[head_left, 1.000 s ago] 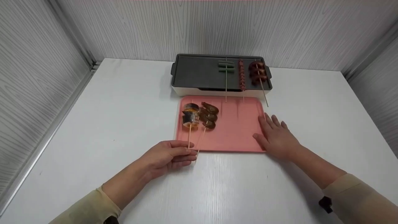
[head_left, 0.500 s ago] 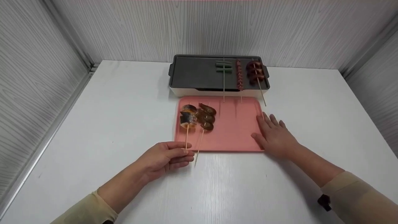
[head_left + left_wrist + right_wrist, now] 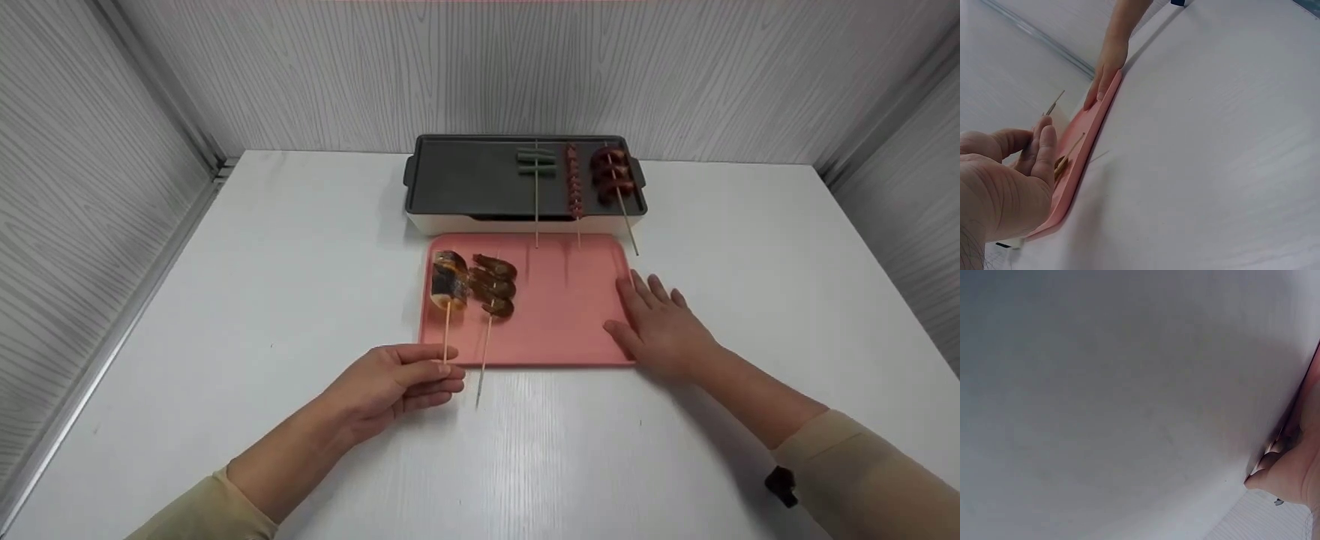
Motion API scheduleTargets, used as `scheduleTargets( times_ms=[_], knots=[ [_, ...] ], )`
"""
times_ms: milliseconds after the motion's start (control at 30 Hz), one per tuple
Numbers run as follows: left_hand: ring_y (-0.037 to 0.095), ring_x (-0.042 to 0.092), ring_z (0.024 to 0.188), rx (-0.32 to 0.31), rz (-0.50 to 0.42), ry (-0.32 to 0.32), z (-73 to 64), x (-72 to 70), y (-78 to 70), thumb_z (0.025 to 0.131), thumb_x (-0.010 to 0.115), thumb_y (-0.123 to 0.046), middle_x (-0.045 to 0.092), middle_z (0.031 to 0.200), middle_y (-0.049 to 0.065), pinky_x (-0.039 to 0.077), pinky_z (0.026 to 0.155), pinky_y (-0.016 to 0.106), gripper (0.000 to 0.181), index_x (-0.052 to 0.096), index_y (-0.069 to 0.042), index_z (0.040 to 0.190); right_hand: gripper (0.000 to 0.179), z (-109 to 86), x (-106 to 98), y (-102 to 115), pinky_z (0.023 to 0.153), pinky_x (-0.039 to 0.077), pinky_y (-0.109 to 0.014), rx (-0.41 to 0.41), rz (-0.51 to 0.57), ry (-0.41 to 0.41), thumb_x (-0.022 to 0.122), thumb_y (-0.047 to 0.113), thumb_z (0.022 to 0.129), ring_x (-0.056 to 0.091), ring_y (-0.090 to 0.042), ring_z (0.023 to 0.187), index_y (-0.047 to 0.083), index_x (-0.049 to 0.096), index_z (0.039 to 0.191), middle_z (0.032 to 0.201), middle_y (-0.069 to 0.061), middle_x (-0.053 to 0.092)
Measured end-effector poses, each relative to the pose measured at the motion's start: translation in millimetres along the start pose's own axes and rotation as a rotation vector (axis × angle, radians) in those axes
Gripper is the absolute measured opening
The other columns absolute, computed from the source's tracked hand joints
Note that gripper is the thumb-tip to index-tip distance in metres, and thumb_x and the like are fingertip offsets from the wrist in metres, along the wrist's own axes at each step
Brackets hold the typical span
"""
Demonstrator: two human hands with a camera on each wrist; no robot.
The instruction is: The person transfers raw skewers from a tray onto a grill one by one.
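Note:
Near the front left of the pink tray [image 3: 562,330], my left hand [image 3: 409,382] pinches the bare stick of a skewer [image 3: 448,285] between thumb and fingers. The skewer's chunky pieces have dark, charred-looking skin and pale orange undersides, over the tray's left side. Just right of it lies a second skewer [image 3: 493,286] with brown, curled, shrimp-like pieces; its stick sticks out past the tray's front edge, beside my left fingertips. My right hand [image 3: 660,330] rests at the tray's right edge, fingers extended and thumb over the rim. In the left wrist view, the held skewer is mostly hidden behind the left hand [image 3: 1010,174].
Behind the tray stands a dark griddle [image 3: 465,176] on a white base. On its right half lie a green vegetable skewer [image 3: 536,161], a thin red skewer [image 3: 574,184] and a reddish-brown skewer [image 3: 613,172], sticks jutting over the front. Patterned panels [image 3: 480,67] enclose the white table [image 3: 315,247].
The skewer in my left hand has turned about its stick, showing a different side. My left fingertips now stand apart from the shrimp-like skewer's stick, which they overlapped earlier. My right hand stays at the tray.

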State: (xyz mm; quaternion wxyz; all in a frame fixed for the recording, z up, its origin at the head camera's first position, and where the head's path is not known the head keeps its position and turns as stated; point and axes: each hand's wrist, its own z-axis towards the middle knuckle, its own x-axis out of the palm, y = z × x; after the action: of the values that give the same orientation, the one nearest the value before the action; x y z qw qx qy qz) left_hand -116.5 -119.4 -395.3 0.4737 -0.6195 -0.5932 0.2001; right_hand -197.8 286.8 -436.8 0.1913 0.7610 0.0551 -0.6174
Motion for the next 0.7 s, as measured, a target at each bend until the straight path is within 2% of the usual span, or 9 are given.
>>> scheduleTargets(
  times_ms=[167, 333, 533, 700],
  knots=[
    [0.025, 0.078, 0.105, -0.005, 0.0, -0.015, -4.4, 1.4, -1.3, 0.102, 0.068, -0.005, 0.078, 0.115, 0.018, 0.06, 0.096, 0.037, 0.044, 0.06, 0.01, 0.143, 0.088, 0.1, 0, -1, 0.125, 0.009, -0.071, 0.001, 0.001, 0.003, 0.029, 0.062, 0.11, 0.006, -0.049, 0.16, -0.001, 0.012, 0.169, 0.174, -0.025, 0.011],
    [0.025, 0.077, 0.106, 0.019, 0.01, -0.009, -9.5, 0.6, -4.2, 0.102, 0.068, -0.005, 0.078, 0.115, 0.018, 0.06, 0.097, 0.037, 0.047, 0.058, 0.01, 0.145, 0.087, 1.5, 0, -1, 0.125, 0.009, -0.071, 0.006, 0.002, 0.008, 0.03, 0.061, 0.111, 0.005, -0.049, 0.16, -0.001, 0.011, 0.169, 0.174, -0.025, 0.01],
    [0.025, 0.077, 0.107, 0.047, 0.043, 0.003, -15.1, -0.6, -12.1, 0.1, 0.073, -0.008, 0.078, 0.117, 0.018, 0.06, 0.097, 0.037, 0.05, 0.058, 0.008, 0.146, 0.088, 1.5, 1, -2, 0.125, 0.009, -0.071, 0.002, 0.002, 0.002, 0.029, 0.062, 0.11, 0.005, -0.05, 0.16, -0.002, 0.011, 0.168, 0.174, -0.026, 0.01],
    [0.023, 0.077, 0.106, 0.062, 0.058, 0.012, -15.0, -4.3, -19.5, 0.101, 0.071, -0.007, 0.079, 0.114, 0.016, 0.06, 0.097, 0.036, 0.049, 0.059, 0.008, 0.146, 0.087, 0.0, 0, 0, 0.124, 0.011, -0.072, -0.008, 0.007, -0.017, 0.031, 0.06, 0.111, 0.008, -0.051, 0.159, -0.003, 0.014, 0.168, 0.174, -0.026, 0.013]
  ],
)
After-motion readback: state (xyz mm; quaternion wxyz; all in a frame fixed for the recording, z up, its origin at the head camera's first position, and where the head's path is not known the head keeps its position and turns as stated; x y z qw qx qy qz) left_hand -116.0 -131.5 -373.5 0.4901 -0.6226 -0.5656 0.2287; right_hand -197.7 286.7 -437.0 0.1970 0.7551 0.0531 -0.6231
